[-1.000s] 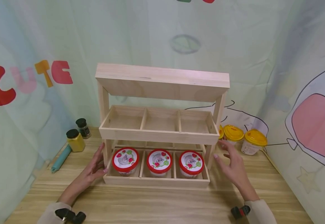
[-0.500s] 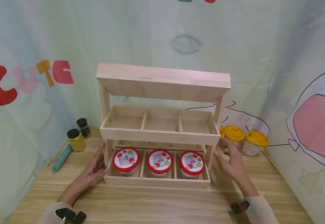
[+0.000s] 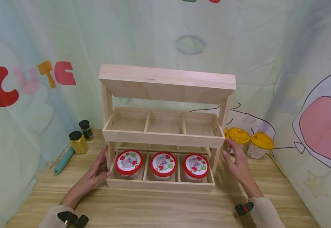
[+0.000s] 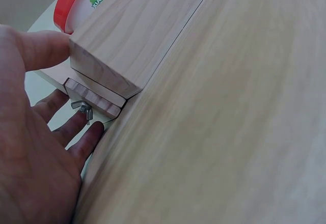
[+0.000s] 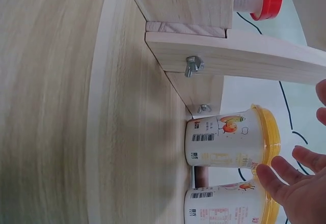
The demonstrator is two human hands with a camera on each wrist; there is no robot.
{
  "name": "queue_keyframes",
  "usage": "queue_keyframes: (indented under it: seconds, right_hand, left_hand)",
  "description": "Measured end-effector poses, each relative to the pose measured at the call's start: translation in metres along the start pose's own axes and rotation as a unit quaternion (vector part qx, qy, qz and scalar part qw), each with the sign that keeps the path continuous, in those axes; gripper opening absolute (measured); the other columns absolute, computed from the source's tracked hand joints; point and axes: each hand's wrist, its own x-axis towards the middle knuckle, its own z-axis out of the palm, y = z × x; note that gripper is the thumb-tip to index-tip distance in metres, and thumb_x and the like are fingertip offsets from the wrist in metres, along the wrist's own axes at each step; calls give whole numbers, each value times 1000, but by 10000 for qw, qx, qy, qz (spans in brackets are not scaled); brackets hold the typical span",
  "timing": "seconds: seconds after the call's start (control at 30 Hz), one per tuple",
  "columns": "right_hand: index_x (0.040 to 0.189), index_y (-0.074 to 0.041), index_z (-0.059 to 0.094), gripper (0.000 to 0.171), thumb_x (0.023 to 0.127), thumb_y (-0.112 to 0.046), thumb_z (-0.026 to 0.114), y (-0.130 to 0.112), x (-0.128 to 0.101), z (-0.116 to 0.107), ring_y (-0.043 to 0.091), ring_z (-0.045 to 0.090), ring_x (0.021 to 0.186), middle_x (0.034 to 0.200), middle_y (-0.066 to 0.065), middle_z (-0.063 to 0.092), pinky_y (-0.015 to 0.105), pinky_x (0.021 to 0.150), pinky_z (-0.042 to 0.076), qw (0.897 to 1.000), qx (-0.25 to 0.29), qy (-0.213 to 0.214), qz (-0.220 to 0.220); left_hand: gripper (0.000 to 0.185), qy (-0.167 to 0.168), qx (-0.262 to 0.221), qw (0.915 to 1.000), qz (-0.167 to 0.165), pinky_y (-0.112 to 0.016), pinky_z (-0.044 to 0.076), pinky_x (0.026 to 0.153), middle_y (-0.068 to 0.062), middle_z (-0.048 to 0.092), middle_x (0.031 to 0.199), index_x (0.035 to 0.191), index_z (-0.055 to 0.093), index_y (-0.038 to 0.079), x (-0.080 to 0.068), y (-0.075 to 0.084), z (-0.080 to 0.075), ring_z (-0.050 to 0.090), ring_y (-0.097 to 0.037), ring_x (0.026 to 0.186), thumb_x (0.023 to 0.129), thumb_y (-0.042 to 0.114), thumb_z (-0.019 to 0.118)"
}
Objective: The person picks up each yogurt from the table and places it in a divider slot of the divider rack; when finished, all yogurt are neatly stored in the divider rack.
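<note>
A two-tier wooden rack [image 3: 165,138] with a slanted top board stands on the table. Its lower tier holds three red-lidded cups [image 3: 163,164]; the upper tier's compartments are empty. My left hand [image 3: 98,166] lies with straight fingers against the rack's lower left corner. In the left wrist view its thumb [image 4: 38,48] presses the front board's end, and the fingers lie beside a wing nut [image 4: 81,107]. My right hand [image 3: 235,158] is open by the rack's right end, its fingertips close to two yellow-lidded cups [image 3: 239,136]. The right wrist view shows those fingers [image 5: 285,178] beside a yellow-lidded cup [image 5: 232,142].
Two dark-capped spice jars [image 3: 78,142] and a teal stick-like item [image 3: 64,161] lie at the left, by the printed curtain. The curtain closes in the table [image 3: 159,209] at the back and on both sides.
My right hand has moved up and back along the rack's right side, toward the yellow-lidded cups. The left hand has stayed at the lower left corner.
</note>
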Motion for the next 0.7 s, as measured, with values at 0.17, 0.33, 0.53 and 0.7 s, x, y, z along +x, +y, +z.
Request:
queue_keyframes:
  seconds: [0.17,0.33,0.53,0.7]
  right_hand:
    - [149,0,53,49,102,-11,65,6,2,3,49,59,132,158,29,52,70,91,58,9998,-152,-68,94]
    - [149,2,52,55,98,-12,68,10,4,6,52,51,141,161,32,47,71,91,56,9998,-143,-17,117]
    - [151,2,51,59,96,-10,69,17,7,10,52,52,141,162,30,46,71,92,57,9997,-89,-50,217]
    - [155,0,48,65,96,-14,71,20,11,14,54,48,145,165,30,42,72,98,55,9989,-176,-210,385]
  left_hand:
    - [104,-5,-45,10000,7,-12,44,103,-39,15,172,173,-9,32,-1,-1,0,36,-71,146,102,13,64]
    - [103,-7,-126,9999,60,-10,41,102,-39,15,172,174,-8,31,0,-2,1,35,-71,146,103,11,64]
    - [103,-7,-147,9999,78,-10,41,102,-40,15,172,174,-8,31,0,-2,1,35,-72,145,103,11,64]
    - [103,-3,-149,9999,41,-11,42,102,-39,17,171,174,-8,32,0,-2,0,36,-72,146,103,11,64]
